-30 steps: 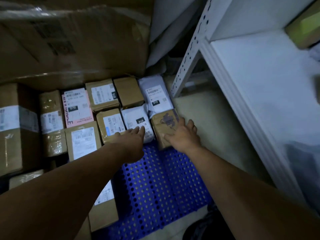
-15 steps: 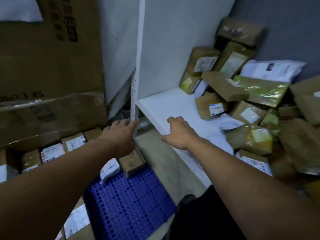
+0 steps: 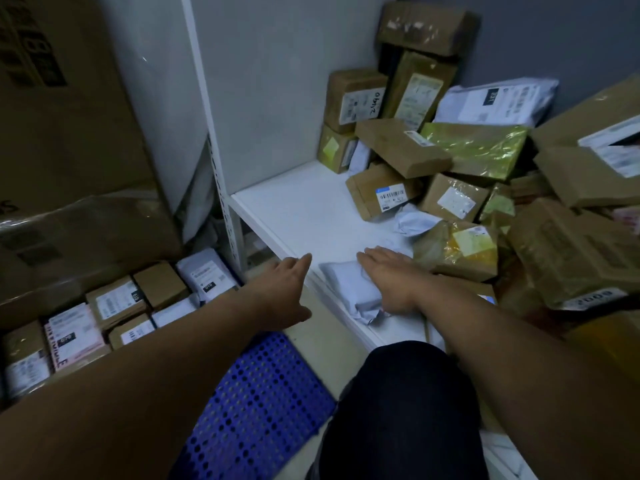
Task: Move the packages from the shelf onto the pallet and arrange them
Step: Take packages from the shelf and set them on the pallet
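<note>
A white shelf (image 3: 304, 206) carries a heap of brown boxes (image 3: 384, 192) and plastic mailers at its right and back. My right hand (image 3: 388, 275) lies flat, fingers straight, on a pale grey soft mailer (image 3: 346, 289) at the shelf's front edge. My left hand (image 3: 282, 289) hovers just left of that edge, fingers extended, holding nothing. Below left, the blue perforated pallet (image 3: 256, 403) holds rows of labelled packages (image 3: 117, 299) along its far side.
Large cardboard cartons (image 3: 69, 140) wrapped in film stand behind the pallet at left. A white perforated shelf upright (image 3: 221, 188) rises between pallet and shelf. My dark-trousered knee (image 3: 401, 403) is at bottom centre, over a beige floor strip.
The view swung from the pallet to the shelf. My right hand left the brown package on the pallet, rose to the shelf edge, then came down on the grey mailer. My left hand followed rightward.
</note>
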